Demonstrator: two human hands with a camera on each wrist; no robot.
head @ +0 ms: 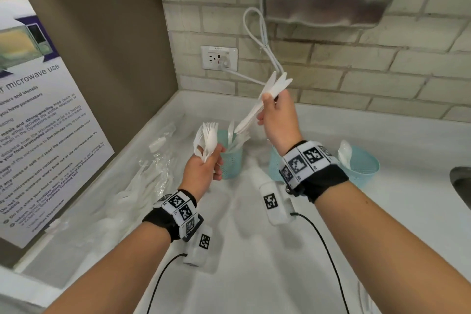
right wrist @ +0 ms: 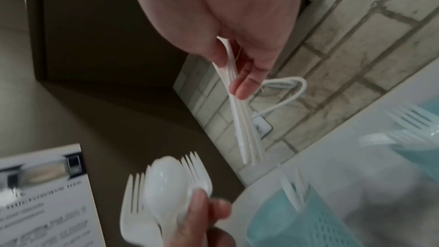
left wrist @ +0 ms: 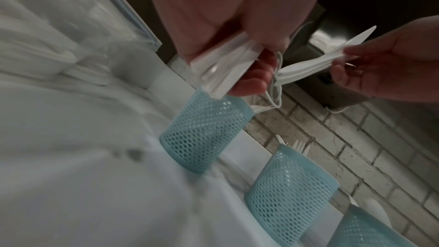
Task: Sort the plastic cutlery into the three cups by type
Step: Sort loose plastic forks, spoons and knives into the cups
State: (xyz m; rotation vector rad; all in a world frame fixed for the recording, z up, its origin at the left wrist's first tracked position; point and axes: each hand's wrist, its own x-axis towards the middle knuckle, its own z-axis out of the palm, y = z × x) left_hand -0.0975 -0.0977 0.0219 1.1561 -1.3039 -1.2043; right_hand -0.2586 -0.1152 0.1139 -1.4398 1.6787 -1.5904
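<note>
the left hand (head: pixel 201 171) grips a mixed bunch of forks and a spoon (head: pixel 207 140) by the handles, heads fanned upward, just left of the left cup (head: pixel 233 160). the right wrist view shows a spoon bowl lying in front of several fork heads in that bunch. the right hand (head: pixel 276 122) is raised above the cups and pinches a thin stack of knives (head: pixel 265 99) near the middle between thumb and fingers, the lower ends slanting down toward the left cup. that cup already holds a few upright white pieces that look like knives. the middle cup (left wrist: pixel 292 185) has fork tines showing over its rim in the left wrist view, and the right cup (head: pixel 363 166) holds spoons. all three mesh cups stand in a row on the white tabletop (head: pixel 254 275) near the tiled wall. more white cutlery and clear wrappers (head: pixel 153 168) lie loose on the tabletop to the left.

the cutlery looks very light, thin and smooth, so a stack probably slides and fans apart unless it is squeezed flat. the knives are stiff along their length but would flex sideways, so holding them mid-length with the blades aligned seems the safest grip for dropping them in handle or tip first. the mixed bunch likely needs one piece pulled out at a time by its head while the handles are gripped. the cups look light too and could tip if a stack catches the rim.
</note>
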